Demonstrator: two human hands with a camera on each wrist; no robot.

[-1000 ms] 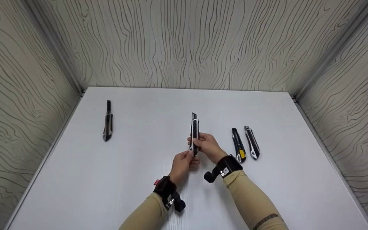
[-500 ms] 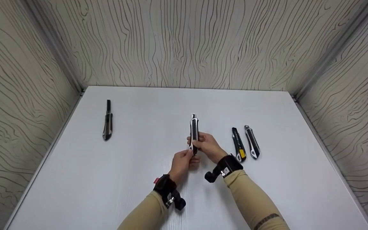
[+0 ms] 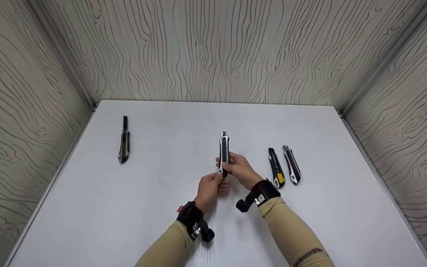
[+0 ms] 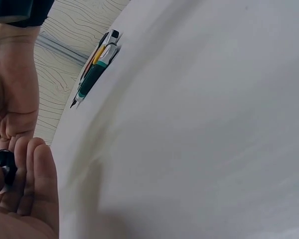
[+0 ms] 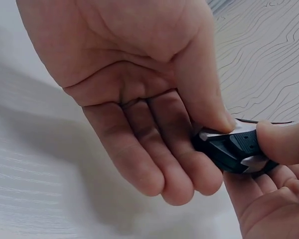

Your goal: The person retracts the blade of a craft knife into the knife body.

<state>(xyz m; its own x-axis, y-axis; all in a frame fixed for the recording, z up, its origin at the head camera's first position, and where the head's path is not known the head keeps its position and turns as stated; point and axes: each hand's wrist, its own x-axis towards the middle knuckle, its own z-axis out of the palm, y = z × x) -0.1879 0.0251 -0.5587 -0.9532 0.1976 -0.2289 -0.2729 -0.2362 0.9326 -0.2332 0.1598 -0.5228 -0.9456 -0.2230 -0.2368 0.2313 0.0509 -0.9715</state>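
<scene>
A silver-and-black snap-off utility knife (image 3: 224, 146) points away from me, held by both hands over the white table. My right hand (image 3: 241, 168) grips its lower body with the thumb on top. At the rear end, my left hand (image 3: 209, 187) pinches the butt between thumb and fingers. The right wrist view shows the dark butt of this knife (image 5: 229, 149) with both thumbs on it. In the left wrist view only a bit of that end (image 4: 5, 158) appears between the fingers.
A black-and-yellow utility knife (image 3: 277, 168) and a silver-and-black one (image 3: 292, 165) lie side by side to the right of my hands. Far left lies another utility knife (image 3: 124, 146). Wood-grain panels (image 3: 206, 52) enclose the table's back and sides.
A second ago an angled blade tip stuck out of the held knife's front; now the front ends at its short metal nose. Both hands keep their hold, shifted very slightly.
</scene>
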